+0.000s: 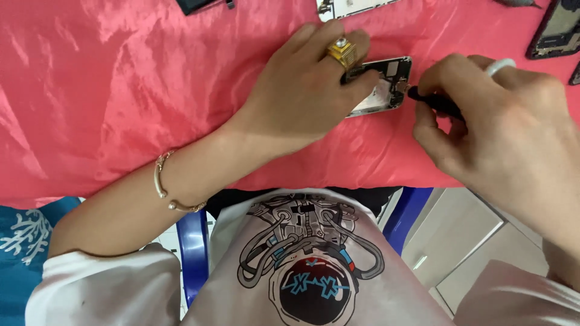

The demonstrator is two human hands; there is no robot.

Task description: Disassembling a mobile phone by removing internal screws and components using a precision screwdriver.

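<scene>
Right now I count one opened smartphone (pixel 385 86) under my hands, its back cover off and the silver frame and inner parts showing. It lies flat on the pink satin cloth (pixel 121 90) near the table's front edge, between my two hands. Its long axis runs on a slant across the view, from lower left to upper right; the upper-right end with the dark components sits exposed, while the lower-left end is hidden under my palm.

My left hand (pixel 305 90) rests on top of the phone, fingers curled loosely over it and pressing it down. I see one gold ring (pixel 342 51) on that hand and one thin gold bangle (pixel 162 184) on the wrist.

My right hand (pixel 489 115) is closed in a pinch on one slim black tool (pixel 432 101), whose tip touches the phone's right edge. One white ring (pixel 500 65) sits on a finger of that hand.

Along the far edge of the cloth I count four more pieces, all cut off by the frame: one dark part (pixel 202 5) at top left, one white-backed phone frame (pixel 350 7) at top centre, one dark phone body (pixel 556 30) at top right, and a small dark sliver (pixel 575 73) just below it. What exactly they are, I cannot tell.
</scene>
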